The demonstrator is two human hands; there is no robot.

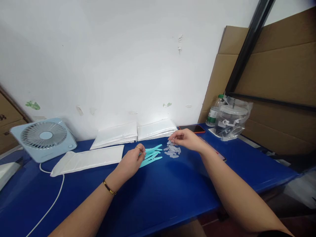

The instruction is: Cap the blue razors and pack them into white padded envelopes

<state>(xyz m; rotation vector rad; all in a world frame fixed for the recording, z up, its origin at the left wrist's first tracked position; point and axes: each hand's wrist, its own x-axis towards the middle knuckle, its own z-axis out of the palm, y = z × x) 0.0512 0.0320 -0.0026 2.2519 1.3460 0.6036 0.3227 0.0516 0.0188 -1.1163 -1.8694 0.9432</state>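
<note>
My left hand (133, 159) is closed, its curled fingers at the near end of a loose pile of slim turquoise plastic sticks (151, 157). What those fingers pinch, if anything, is hidden behind them. Just right of the sticks lies a small heap of translucent plastic pieces (172, 150), shaped like little caps. Over the back of that heap, my right hand (184, 138) has thumb and fingertips pinched together at one of the translucent pieces.
A blue table (172, 194) bears a light-blue fan (45, 136) at left and a flat white padded packet (91, 159). White packet stacks (116, 134) line the wall. At right are a phone (192, 128), a bottle (212, 115) and a bagged cup (232, 120).
</note>
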